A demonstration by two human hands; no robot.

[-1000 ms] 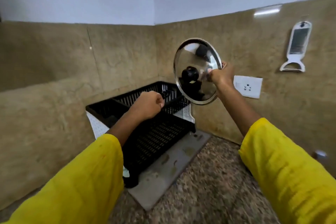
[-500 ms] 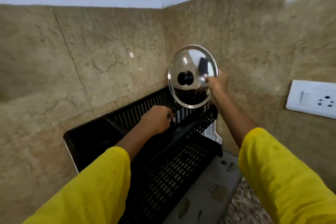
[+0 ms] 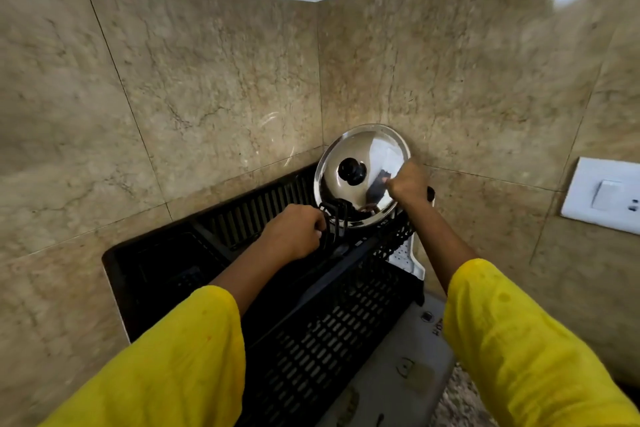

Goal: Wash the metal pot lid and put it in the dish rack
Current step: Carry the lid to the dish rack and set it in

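Polished round metal pot lid (image 3: 360, 177) with a black knob is standing nearly upright at the far right end of the rack, its lower rim down among the black tines and its back close to the tiled corner; I cannot tell whether it is touching the wall. Scanning from the left, I am seeing beige marble-look wall tiles (image 3: 173, 107) running behind the black slatted plastic dish rack (image 3: 311, 340), which is sitting in the corner on a grey drip tray (image 3: 408, 357). My left hand (image 3: 294, 232) is curling closed around a black upright divider of the rack, just below and left of the lid. Further right, my right hand (image 3: 408, 184) is pinching the lid's right edge, fingers closed tight over the rim. Both forearms are coming out of bright yellow sleeves (image 3: 519, 350), the right one spotted with damp marks. A white perforated end panel (image 3: 405, 253) of the rack is showing under my right wrist. At the far right, a white wall socket with a switch (image 3: 606, 198) is sitting on the tiles, well apart from the rack.
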